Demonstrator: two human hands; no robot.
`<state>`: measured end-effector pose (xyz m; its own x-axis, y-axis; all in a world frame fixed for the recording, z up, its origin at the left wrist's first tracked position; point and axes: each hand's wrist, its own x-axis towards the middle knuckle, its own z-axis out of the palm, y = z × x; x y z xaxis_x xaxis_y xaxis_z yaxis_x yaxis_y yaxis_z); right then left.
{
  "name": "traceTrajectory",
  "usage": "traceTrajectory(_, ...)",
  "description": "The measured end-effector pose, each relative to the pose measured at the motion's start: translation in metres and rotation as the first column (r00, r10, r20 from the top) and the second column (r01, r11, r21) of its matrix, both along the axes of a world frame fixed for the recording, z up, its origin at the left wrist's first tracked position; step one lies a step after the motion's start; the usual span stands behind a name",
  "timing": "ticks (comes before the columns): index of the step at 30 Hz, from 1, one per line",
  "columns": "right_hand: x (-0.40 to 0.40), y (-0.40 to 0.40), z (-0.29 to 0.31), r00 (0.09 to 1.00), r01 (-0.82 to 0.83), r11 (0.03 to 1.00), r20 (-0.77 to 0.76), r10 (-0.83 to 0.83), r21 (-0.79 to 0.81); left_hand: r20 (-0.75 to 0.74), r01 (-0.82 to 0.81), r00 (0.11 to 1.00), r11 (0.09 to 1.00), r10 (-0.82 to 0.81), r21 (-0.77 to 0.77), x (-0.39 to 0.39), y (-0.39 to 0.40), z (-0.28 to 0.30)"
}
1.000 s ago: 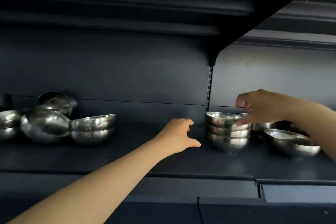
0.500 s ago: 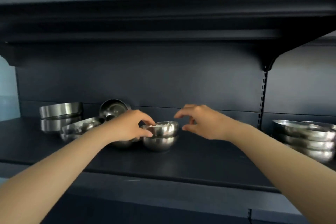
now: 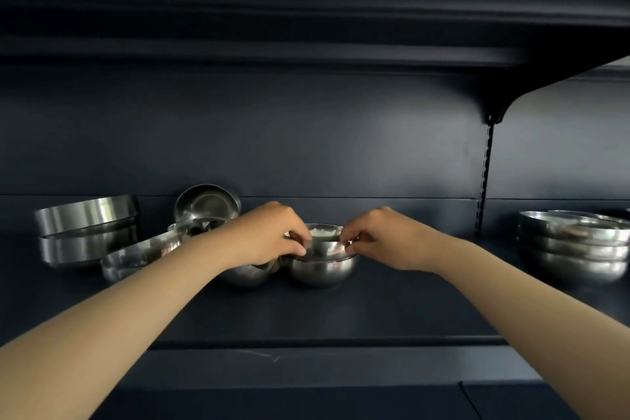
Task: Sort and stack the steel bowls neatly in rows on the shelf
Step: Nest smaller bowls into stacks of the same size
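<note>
Head view puts you in front of a dark shelf (image 3: 306, 314) with a dark back panel (image 3: 306, 147) behind it and another shelf board (image 3: 306, 10) overhead. At your far left, a stack of wide steel pans (image 3: 87, 232) sits against the back. At your far right, past the slotted upright (image 3: 485, 177), a stack of broad bowls (image 3: 572, 249) stands nested. Left of centre, loose bowls lie jumbled: one tilted bowl (image 3: 139, 254) leans in front, and another bowl on its side (image 3: 206, 203) shows its inside against the back panel. A further bowl (image 3: 243, 274) sits partly hidden under your left wrist. In the middle stands the small bowl stack (image 3: 324, 266), a lower bowl with a top bowl (image 3: 324, 237) nested in it. Your left hand (image 3: 269, 235) has its grip on the top bowl's left rim, fingers curled over the edge and thumb below. Your right hand (image 3: 385, 239) pinches the right rim of the same top bowl between thumb and fingertips. Both forearms reach in from the lower corners.
</note>
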<state>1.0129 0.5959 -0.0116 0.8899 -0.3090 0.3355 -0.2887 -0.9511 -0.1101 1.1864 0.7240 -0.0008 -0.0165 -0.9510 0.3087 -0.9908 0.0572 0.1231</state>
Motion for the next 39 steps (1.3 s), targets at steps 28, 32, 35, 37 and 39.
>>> traceTrajectory(28,-0.037,-0.036,-0.003,0.993,0.047,0.995,-0.1,-0.056,-0.089,0.006,0.043,0.999,0.998,-0.044,0.05,-0.015,-0.053,-0.019)
traceTrajectory(32,-0.075,-0.056,-0.004,0.988,0.101,0.989,-0.107,-0.112,-0.106,0.015,0.088,0.996,0.995,-0.089,0.054,-0.052,-0.08,-0.018)
traceTrajectory(35,-0.108,-0.067,0.0,0.98,0.14,0.982,-0.123,-0.156,-0.126,0.011,0.13,0.991,0.99,-0.13,0.055,-0.082,-0.1,-0.017)
traceTrajectory(37,-0.129,-0.072,0.004,0.973,0.169,0.975,-0.133,-0.188,-0.143,0.004,0.163,0.987,0.985,-0.163,0.054,-0.104,-0.113,-0.016)
traceTrajectory(39,-0.15,-0.076,0.008,0.964,0.204,0.966,-0.138,-0.227,-0.161,-0.001,0.191,0.982,0.98,-0.191,0.052,-0.124,-0.124,-0.014)
